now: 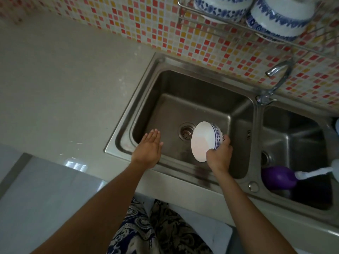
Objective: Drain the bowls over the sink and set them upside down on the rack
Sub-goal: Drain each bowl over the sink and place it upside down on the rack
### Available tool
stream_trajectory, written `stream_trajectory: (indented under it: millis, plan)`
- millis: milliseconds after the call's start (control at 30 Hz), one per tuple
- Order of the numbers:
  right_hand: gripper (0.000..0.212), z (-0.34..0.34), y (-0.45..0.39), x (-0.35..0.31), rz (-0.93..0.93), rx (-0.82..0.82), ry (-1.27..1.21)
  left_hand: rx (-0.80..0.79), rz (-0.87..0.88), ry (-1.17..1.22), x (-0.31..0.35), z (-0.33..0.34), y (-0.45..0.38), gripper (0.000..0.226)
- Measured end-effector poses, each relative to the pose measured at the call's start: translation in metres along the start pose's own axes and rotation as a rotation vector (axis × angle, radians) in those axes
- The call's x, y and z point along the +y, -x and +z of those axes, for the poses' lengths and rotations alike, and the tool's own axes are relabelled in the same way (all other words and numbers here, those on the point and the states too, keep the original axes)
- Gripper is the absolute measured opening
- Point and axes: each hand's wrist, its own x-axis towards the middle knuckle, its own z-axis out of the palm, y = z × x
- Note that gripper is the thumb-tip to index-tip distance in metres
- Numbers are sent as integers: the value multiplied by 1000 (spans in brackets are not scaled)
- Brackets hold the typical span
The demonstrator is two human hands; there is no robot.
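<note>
Step in hand: draining. Right hand [219, 154] grips bowl [203, 141], tipped on edge over sink [198, 85]. Left hand [149, 148] flat, fingers straight, empty. Next: lift bowl to rack [238, 24], mouth down, beside two bowls there.

Home kitchen, steel double sink [128, 110], tap [277, 70], mosaic wall tiles [146, 24], dish rack [238, 24]

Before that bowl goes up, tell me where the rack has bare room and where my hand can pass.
The wire wall rack shows bare wire at its left end, beside two upturned blue-and-white bowls crowding the right. The grey countertop left of the steel sink is bare. The right basin is crowded by a purple bottle.
</note>
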Motion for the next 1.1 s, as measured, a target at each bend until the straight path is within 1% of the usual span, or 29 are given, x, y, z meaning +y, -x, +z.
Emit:
stream_trajectory:
  millis: [133,233,433,567,667,733,800,867,933,967,1033,1067,1100]
  plan:
    - [86,3,2,1,-95,29,88,-1,-6,7,0,-1,0,57]
    - [90,2,4,0,-202,59,128,-11,-9,7,1,-2,0,55]
    - [101,3,4,9,-544,124,341,-20,-13,18,0,-2,0,55]
    - [92,0,4,15,-755,167,502,6,-8,26,0,-2,1,55]
    - [95,1,4,15,-772,139,574,2,-4,40,0,-1,0,55]
    - [96,3,7,11,-710,106,549,11,-3,45,-1,-1,1,55]
    - [95,8,11,6,-580,75,422,-3,-1,57,-1,-2,2,56]
    - [93,14,14,-3,-391,66,223,2,8,68,0,-3,2,55]
    - [84,16,15,-16,-138,47,-10,20,25,92,0,-4,4,56]
    - [79,13,16,-24,20,19,-177,39,39,103,1,-5,5,57]
    - [67,1,19,-41,372,-78,-646,72,54,114,1,-7,7,60]
    - [61,-5,22,-48,510,-157,-915,88,44,123,0,-8,8,61]
    - [55,-12,25,-53,589,-211,-1145,109,26,138,-1,-10,8,62]
